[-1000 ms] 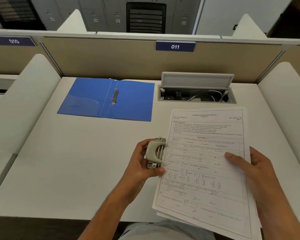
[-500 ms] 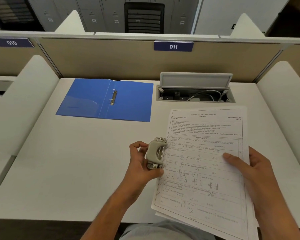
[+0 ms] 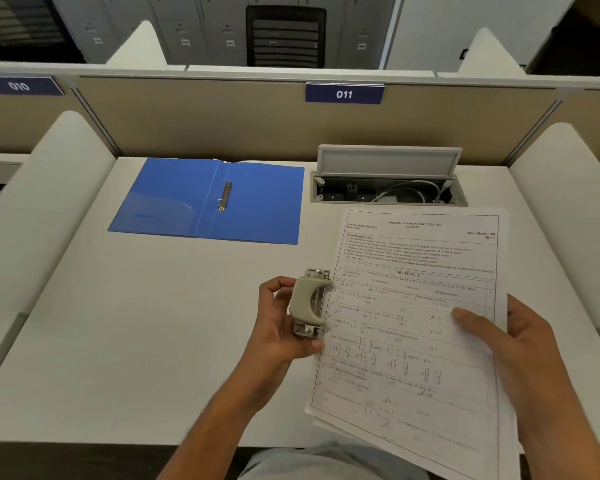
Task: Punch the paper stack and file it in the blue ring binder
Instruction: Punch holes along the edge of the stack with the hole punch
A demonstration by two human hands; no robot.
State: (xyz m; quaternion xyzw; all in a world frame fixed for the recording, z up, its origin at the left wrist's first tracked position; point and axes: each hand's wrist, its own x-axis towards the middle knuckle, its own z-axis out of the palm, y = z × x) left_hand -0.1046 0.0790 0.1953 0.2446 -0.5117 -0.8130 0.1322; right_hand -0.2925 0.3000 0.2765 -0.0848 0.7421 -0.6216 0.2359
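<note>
**A:** The paper stack (image 3: 413,323) is held up over the worktop (image 3: 136,341), and its left edge looks tucked into the hole punch (image 3: 309,303). The left hand (image 3: 281,327) is wrapped round the punch. The right hand (image 3: 510,344) pinches the stack's right side, thumb on top.

**B:** imo square the sheets and seat that edge fully before squeezing, or the holes will miss the rings. The blue ring binder (image 3: 257,209) lies open, back left.
</note>
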